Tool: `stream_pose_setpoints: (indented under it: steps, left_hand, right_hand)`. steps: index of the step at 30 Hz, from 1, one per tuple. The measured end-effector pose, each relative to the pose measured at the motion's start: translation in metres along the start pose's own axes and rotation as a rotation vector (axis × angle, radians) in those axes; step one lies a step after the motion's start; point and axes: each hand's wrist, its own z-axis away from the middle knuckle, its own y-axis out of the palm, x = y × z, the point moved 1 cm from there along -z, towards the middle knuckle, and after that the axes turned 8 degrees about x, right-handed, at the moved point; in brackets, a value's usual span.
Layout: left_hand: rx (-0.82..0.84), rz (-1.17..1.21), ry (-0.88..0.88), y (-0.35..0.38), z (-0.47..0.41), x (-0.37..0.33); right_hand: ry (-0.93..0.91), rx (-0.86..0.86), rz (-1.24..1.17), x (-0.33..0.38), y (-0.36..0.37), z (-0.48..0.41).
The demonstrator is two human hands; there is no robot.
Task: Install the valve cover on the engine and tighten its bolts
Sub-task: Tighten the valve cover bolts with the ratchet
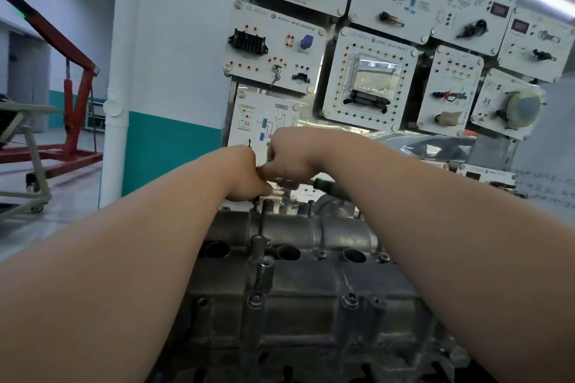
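Note:
The grey metal valve cover lies on the engine below me, with several bolts standing in its bosses. Both my arms reach over it to the far edge. My left hand is curled downward over the head of a tool at a far bolt. My right hand grips a ratchet wrench whose dark green handle sticks out to the right. The wrench head is hidden between the two hands.
A board of white training panels with sensors and connectors stands right behind the engine. A white and teal pillar rises at the left. A red engine hoist and a grey wheeled stand occupy the floor at far left.

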Motion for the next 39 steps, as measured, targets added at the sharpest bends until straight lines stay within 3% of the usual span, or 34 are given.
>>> stream_pose_setpoints:
  steps: [6, 12, 22, 27, 34, 39]
  left_hand:
    - [-0.049, -0.025, 0.012, -0.002, 0.0, -0.001]
    - [-0.027, -0.009, 0.013, 0.001, -0.003, 0.001]
    - [-0.01, -0.003, 0.028, -0.001, 0.001, -0.001]
    - [0.048, 0.019, 0.022, -0.002, 0.001, 0.0]
    - [0.037, -0.021, 0.018, -0.003, 0.004, -0.002]
    - [0.083, 0.038, 0.013, -0.004, 0.003, -0.002]
  right_hand:
    - [0.076, 0.023, -0.148, 0.005, 0.006, -0.005]
    - [-0.023, 0.017, 0.053, -0.004, -0.004, -0.003]
    - [0.067, 0.108, -0.032, 0.011, -0.002, -0.004]
    - [-0.014, 0.05, 0.245, 0.008, -0.01, -0.002]
    - [0.102, 0.104, -0.004, 0.013, 0.002, -0.006]
    - [0.028, 0.077, 0.127, 0.005, -0.008, -0.002]
